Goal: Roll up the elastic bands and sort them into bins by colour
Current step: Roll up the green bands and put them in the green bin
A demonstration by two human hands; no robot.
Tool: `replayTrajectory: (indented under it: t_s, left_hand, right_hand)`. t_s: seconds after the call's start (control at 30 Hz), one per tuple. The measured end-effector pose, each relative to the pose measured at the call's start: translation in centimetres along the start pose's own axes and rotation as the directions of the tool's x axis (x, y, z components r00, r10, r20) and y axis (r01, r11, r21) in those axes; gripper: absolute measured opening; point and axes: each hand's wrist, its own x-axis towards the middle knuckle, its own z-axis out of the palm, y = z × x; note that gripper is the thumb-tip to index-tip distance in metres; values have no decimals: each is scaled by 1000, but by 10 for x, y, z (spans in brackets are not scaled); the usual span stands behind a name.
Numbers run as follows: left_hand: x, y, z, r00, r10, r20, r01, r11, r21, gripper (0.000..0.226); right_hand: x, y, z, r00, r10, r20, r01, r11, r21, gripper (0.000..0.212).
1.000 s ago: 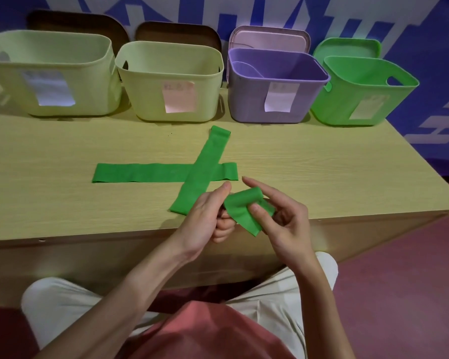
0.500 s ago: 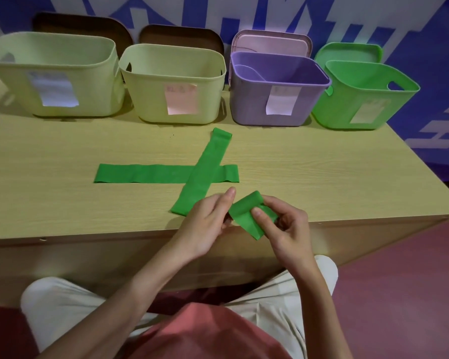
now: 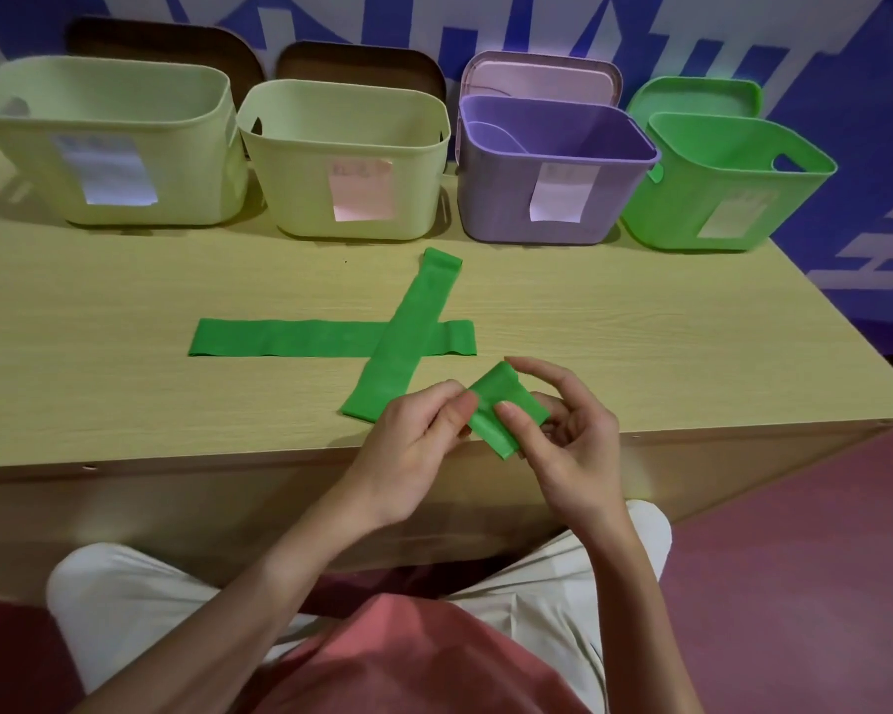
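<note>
I see both hands over the near edge of the counter point(image 3: 125, 311). My left hand point(image 3: 413, 445) pinches one side of a partly rolled green elastic band point(image 3: 503, 409), and my right hand point(image 3: 568, 440) holds the other side, thumb pressed on top and fingers curled behind. This band is held just above the counter edge. Two more green bands lie flat on the counter and cross each other: a horizontal band point(image 3: 279, 338) and a diagonal band point(image 3: 408, 332) on top of it. At the far side stand four bins in a row: two pale yellow-green bins point(image 3: 104, 146) point(image 3: 341, 157), a purple bin point(image 3: 552, 177) and a green bin point(image 3: 723, 188).
</note>
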Motion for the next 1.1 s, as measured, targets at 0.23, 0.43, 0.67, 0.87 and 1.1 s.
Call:
replayTrajectory:
  t_s: [0.23,0.43,0.67,0.87,1.1]
  left_hand:
    - [2,8,-12,890,-185,416,377,812,-445,41]
    - [6,5,-19,817,-197,541,503,701,-505,41]
    - [16,10,-34,796,-283,536,511,787,-344,44]
    - [26,14,-43,726,-352,591,535,829,-164,49]
    - [29,9,-49,568,-409,714,812,419,-406,58]
  right_hand:
    - [-1,-7,-4,991,-109,81,104,993,63,38]
    - [7,-4,-8,989,-94,118,91,995,29,24]
    - [31,-20,-31,932,-63,357,176,939,-295,26]
    - [47,-31,-37,853,-100,512,324,871,-370,21]
    - [44,-19,-39,875,-133,466,285,919,-271,15]
